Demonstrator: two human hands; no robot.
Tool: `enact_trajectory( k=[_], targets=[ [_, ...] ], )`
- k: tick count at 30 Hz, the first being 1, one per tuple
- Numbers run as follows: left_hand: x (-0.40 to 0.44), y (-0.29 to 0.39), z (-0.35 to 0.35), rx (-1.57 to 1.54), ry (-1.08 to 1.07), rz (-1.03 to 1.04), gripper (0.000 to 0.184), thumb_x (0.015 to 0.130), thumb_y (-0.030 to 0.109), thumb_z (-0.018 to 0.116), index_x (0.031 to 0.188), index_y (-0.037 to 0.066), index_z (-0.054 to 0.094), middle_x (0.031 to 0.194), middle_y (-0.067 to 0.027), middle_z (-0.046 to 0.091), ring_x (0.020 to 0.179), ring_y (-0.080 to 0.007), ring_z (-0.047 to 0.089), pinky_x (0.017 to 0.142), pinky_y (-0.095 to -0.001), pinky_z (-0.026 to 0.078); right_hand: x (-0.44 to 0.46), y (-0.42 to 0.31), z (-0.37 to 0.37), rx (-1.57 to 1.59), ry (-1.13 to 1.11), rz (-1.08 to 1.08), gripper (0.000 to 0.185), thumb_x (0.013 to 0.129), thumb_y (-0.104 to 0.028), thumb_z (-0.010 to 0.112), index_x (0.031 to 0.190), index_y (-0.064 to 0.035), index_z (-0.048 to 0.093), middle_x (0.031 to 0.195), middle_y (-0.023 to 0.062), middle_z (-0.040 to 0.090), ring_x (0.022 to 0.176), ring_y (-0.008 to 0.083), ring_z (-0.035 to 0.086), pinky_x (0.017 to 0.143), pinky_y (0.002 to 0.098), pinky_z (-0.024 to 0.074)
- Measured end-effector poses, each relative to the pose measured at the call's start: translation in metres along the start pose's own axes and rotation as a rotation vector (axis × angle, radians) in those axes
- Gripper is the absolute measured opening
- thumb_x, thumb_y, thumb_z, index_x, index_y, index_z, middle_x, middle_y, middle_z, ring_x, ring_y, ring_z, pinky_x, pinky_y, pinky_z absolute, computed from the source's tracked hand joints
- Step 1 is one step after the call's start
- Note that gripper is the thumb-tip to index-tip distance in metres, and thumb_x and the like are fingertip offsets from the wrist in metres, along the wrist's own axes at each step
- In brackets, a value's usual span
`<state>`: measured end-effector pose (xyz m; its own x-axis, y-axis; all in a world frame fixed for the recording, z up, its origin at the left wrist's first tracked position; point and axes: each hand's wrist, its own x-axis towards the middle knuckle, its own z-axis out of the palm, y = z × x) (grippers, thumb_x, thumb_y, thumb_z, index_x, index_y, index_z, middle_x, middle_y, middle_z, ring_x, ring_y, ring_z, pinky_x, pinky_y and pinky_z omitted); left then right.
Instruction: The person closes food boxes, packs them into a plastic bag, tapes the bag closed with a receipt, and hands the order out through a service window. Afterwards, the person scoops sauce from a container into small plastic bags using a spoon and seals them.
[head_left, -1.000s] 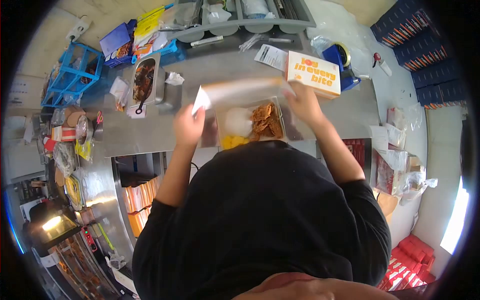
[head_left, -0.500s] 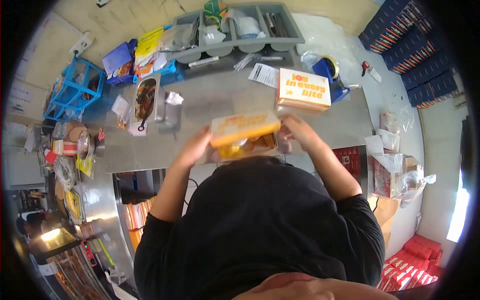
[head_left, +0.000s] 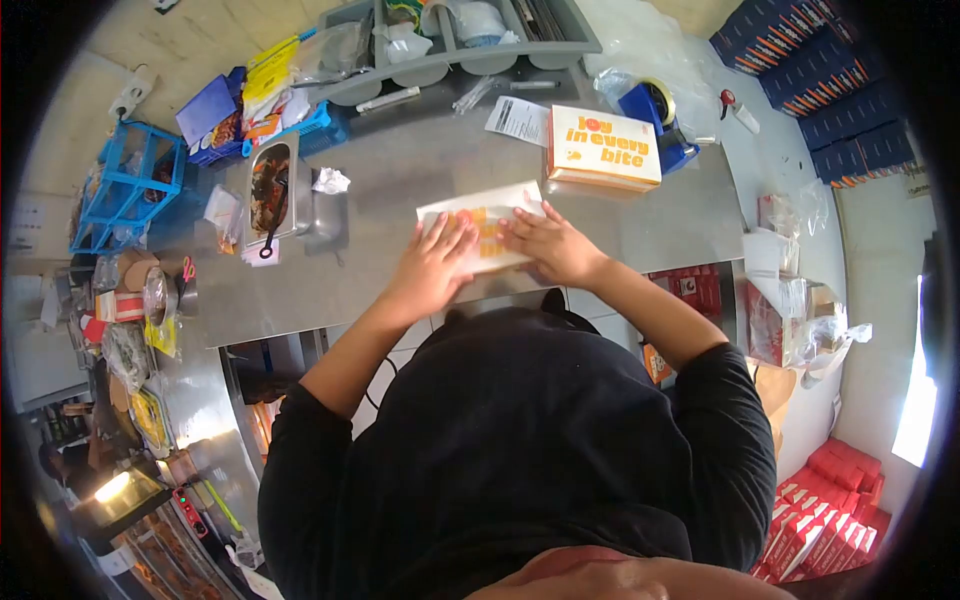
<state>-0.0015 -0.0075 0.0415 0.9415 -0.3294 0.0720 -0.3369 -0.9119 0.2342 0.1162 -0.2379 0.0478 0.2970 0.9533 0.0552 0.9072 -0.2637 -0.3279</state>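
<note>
A white box with orange lettering [head_left: 487,232] lies with its lid down at the near edge of the steel counter [head_left: 390,185]. My left hand [head_left: 434,262] rests flat with spread fingers on the lid's left side. On the right side of the lid lies my right hand [head_left: 556,246], its fingers also spread. The lid hides whatever is inside. Behind and to the right, a second box [head_left: 603,147] with the same lettering sits closed, beside a paper slip [head_left: 518,119].
A metal tray of dark sauce [head_left: 271,192] with a spoon stands at the left, near a crumpled tissue [head_left: 331,181] and a blue basket [head_left: 128,190]. At the back is a grey divided bin [head_left: 470,62]. A tape dispenser [head_left: 665,112] stands beyond the second box.
The lid has come down over the white, brown and yellow contents seen earlier. Both hands have moved from the lid's sides to lie on top of it.
</note>
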Motion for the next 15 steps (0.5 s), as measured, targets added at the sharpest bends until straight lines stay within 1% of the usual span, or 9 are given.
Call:
enact_trajectory(
  k=[3,5,7,8,10,12,13,14,15],
  targets=[
    [0.012,-0.007,-0.003,0.071,-0.063,0.042,0.054,0.084,0.026,0.053,0.134,0.016,0.037,0.143,-0.012,0.028,0.13,-0.0363,0.025,0.1,-0.0581,0.024,0.001,0.021,-0.004,-0.076,0.01,-0.078,0.052,0.078,-0.018,0.059,0.128,-0.0163,0.044,0.139,0.0013,0.037,0.132,0.0221,0.028,0.108,0.048,0.0205],
    [0.016,-0.003,-0.008,-0.073,-0.1,0.037,0.049,0.085,0.021,0.05,0.133,0.018,0.04,0.144,-0.0116,0.026,0.131,-0.038,0.023,0.097,-0.0625,0.025,-0.001,0.028,-0.006,0.075,0.018,-0.1,0.05,0.078,-0.018,0.058,0.127,-0.0156,0.046,0.139,-0.0004,0.036,0.132,0.0228,0.028,0.108,0.0495,0.0192],
    [0.014,0.015,-0.019,-0.036,-0.151,0.039,0.052,0.085,0.02,0.05,0.135,0.022,0.037,0.146,-0.0116,0.02,0.133,-0.0404,0.015,0.099,-0.0641,0.017,-0.009,0.014,-0.011,0.046,0.028,-0.085,0.049,0.075,-0.018,0.06,0.123,-0.014,0.051,0.132,0.0027,0.045,0.13,0.0262,0.032,0.107,0.047,0.0219],
    [0.012,0.025,-0.026,-0.034,-0.157,0.066,0.052,0.085,0.02,0.05,0.135,0.022,0.037,0.146,-0.0116,0.02,0.133,-0.0404,0.015,0.099,-0.0641,0.017,-0.015,0.01,-0.013,0.042,0.039,-0.06,0.049,0.075,-0.018,0.06,0.123,-0.014,0.051,0.132,0.0027,0.045,0.13,0.0262,0.032,0.107,0.047,0.0219],
    [0.022,0.033,-0.038,-0.082,-0.276,-0.044,0.051,0.085,0.028,0.052,0.134,0.023,0.038,0.147,-0.012,0.019,0.133,-0.0432,0.012,0.097,-0.069,0.01,-0.027,0.019,-0.024,0.247,0.161,-0.03,0.039,0.08,-0.021,0.058,0.118,-0.0114,0.055,0.128,0.0088,0.048,0.126,0.029,0.037,0.105,0.0493,0.0239],
    [0.056,0.03,-0.039,-0.031,-0.202,-0.049,0.052,0.084,0.033,0.053,0.133,0.022,0.04,0.146,-0.0141,0.02,0.132,-0.044,0.015,0.096,-0.0695,0.01,-0.043,0.056,-0.062,0.171,0.402,0.084,0.032,0.08,-0.019,0.058,0.11,-0.0073,0.058,0.121,0.0141,0.052,0.116,0.0296,0.047,0.098,0.046,0.0338],
    [0.072,0.032,-0.038,0.001,-0.14,-0.094,0.053,0.083,0.037,0.055,0.131,0.022,0.042,0.145,-0.0161,0.021,0.131,-0.0447,0.017,0.095,-0.0701,0.01,-0.058,0.069,-0.074,0.146,0.632,0.477,0.024,0.081,-0.01,0.054,0.104,-0.0043,0.059,0.111,0.0147,0.057,0.102,0.0293,0.055,0.088,0.039,0.0423],
    [0.1,0.036,-0.042,-0.01,-0.031,-0.054,0.052,0.081,0.036,0.056,0.129,0.02,0.045,0.142,-0.0158,0.027,0.13,-0.0448,0.02,0.095,-0.0694,0.013,-0.075,0.121,-0.062,0.196,1.007,0.572,0.024,0.08,-0.005,0.052,0.103,-0.0033,0.059,0.104,0.0131,0.059,0.093,0.026,0.058,0.08,0.0333,0.0457],
    [0.133,0.047,-0.046,-0.039,0.042,0.0,0.05,0.08,0.036,0.058,0.126,0.019,0.048,0.139,-0.0155,0.032,0.128,-0.0437,0.023,0.096,-0.0683,0.014,-0.092,0.145,-0.088,0.262,1.061,0.697,0.026,0.081,-0.005,0.05,0.106,-0.0049,0.059,0.101,0.0103,0.061,0.092,0.0214,0.058,0.078,0.0327,0.0458]
  ],
)
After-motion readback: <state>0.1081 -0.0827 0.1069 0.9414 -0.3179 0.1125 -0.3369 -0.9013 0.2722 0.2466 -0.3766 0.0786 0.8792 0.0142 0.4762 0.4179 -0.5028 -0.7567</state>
